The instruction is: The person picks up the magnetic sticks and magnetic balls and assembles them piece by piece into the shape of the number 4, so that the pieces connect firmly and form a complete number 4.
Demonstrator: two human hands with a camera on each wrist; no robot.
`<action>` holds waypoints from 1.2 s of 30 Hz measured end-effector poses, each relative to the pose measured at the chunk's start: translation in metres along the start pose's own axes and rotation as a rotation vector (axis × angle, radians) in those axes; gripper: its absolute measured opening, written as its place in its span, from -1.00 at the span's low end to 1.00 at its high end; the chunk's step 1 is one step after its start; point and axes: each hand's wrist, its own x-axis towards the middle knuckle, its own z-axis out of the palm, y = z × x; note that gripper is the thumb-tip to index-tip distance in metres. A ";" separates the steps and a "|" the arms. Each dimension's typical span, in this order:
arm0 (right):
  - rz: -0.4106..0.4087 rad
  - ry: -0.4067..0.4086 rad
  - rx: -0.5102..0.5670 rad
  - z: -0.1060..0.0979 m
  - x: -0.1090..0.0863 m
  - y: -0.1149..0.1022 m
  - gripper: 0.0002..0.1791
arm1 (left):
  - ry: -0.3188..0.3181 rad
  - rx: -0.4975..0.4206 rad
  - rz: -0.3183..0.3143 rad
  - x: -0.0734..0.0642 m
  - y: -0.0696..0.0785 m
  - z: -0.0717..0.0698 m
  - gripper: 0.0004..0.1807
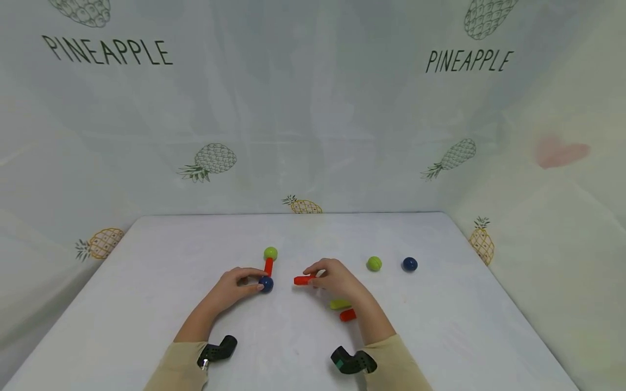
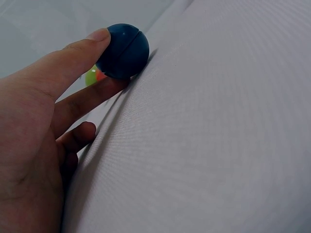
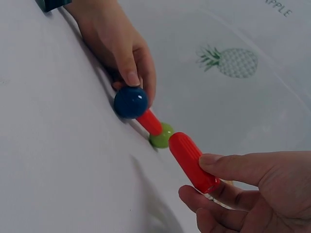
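Between thumb and fingers, my left hand (image 1: 238, 286) pinches a dark blue ball (image 2: 124, 51) that has a seam around it. A red rod (image 1: 268, 266) runs from that ball away from me to a green ball (image 1: 270, 253), the three in one line on the table. My right hand (image 1: 334, 279) pinches a second red rod (image 3: 192, 161), ridged along its sides, with the thumb on one side and fingers on the other. In the right wrist view its far end points toward the green ball.
Under the right forearm lie a yellow-green rod (image 1: 340, 304) and another red rod (image 1: 348, 315), partly covered by the arm. Farther right on the white table (image 1: 464, 326) are a loose green ball (image 1: 374, 264) and a loose blue ball (image 1: 409, 264). A pineapple-print curtain (image 1: 313, 108) hangs behind.
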 end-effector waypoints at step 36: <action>0.007 -0.014 0.004 0.029 0.023 -0.014 -0.84 | -0.005 -0.012 -0.002 0.001 0.001 0.000 -0.72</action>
